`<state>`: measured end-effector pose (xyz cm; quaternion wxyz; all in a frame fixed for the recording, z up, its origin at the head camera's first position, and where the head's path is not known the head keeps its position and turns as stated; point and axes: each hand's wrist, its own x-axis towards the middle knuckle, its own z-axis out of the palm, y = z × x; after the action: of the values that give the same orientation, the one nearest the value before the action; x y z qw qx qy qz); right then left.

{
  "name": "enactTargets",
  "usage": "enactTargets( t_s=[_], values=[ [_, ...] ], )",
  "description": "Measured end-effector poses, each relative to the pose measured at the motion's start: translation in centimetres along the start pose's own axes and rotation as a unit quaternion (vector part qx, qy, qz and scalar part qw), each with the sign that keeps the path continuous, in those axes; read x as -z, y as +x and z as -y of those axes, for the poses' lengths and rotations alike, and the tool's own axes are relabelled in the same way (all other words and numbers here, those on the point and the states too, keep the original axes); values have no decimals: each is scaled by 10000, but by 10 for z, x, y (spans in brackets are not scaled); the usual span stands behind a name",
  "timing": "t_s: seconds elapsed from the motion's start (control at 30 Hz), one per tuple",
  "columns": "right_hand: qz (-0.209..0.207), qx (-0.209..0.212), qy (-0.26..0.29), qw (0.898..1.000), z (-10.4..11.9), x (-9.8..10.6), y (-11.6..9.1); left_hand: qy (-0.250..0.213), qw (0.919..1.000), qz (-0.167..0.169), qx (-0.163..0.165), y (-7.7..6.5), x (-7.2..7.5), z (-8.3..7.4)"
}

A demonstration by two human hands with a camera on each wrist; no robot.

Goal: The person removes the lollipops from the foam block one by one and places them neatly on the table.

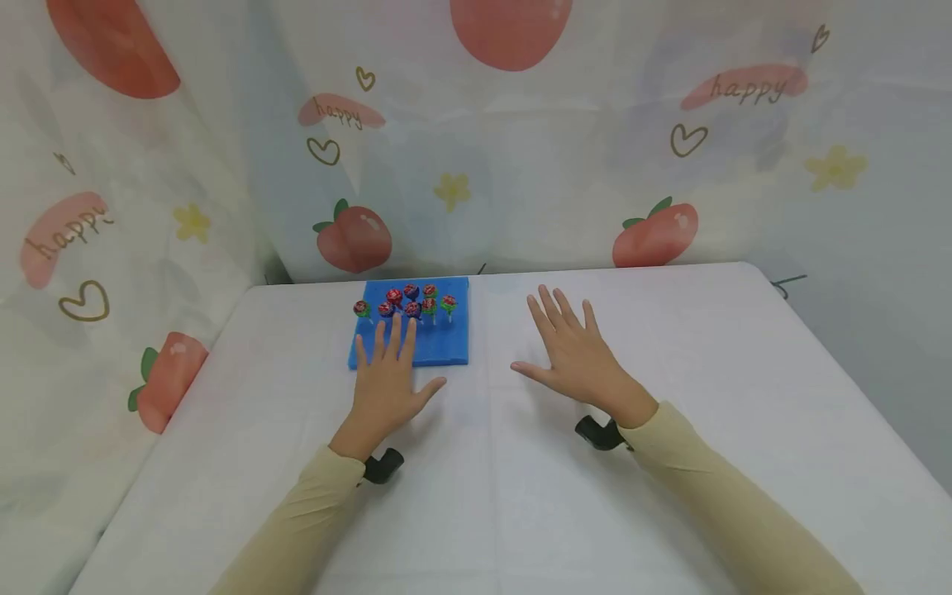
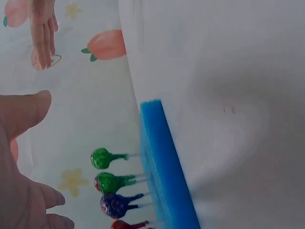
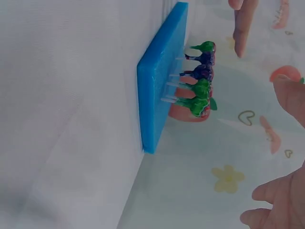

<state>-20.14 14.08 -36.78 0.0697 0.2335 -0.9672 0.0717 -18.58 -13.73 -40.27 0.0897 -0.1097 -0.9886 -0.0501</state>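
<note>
Left hand [image 1: 385,392]: fingers spread wide; lollipops [image 1: 412,310] stand in a blue slab [image 1: 446,347] beyond its fingertips. Right hand [image 1: 580,355]: fingers likewise wide; slab lies left of its thumb.

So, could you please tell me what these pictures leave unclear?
Head view: the left hand hides part of the blue foam block.
Head view: any print on the lollipop wrappers is too small to read.
Left wrist view: the bottom edge cuts off the red lollipop.
Right wrist view: the right edge cuts off the right hand.
</note>
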Motion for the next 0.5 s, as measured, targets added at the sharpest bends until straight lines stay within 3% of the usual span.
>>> enactTargets(
  t_s=[0.23,0.5],
  values=[
    [127,188,314,9992,4,-2,25,73,9998,-7,178,3,9,43],
    [263,135,551,9980,3,-8,53,199,9974,632,273,19,11,97]
  ],
)
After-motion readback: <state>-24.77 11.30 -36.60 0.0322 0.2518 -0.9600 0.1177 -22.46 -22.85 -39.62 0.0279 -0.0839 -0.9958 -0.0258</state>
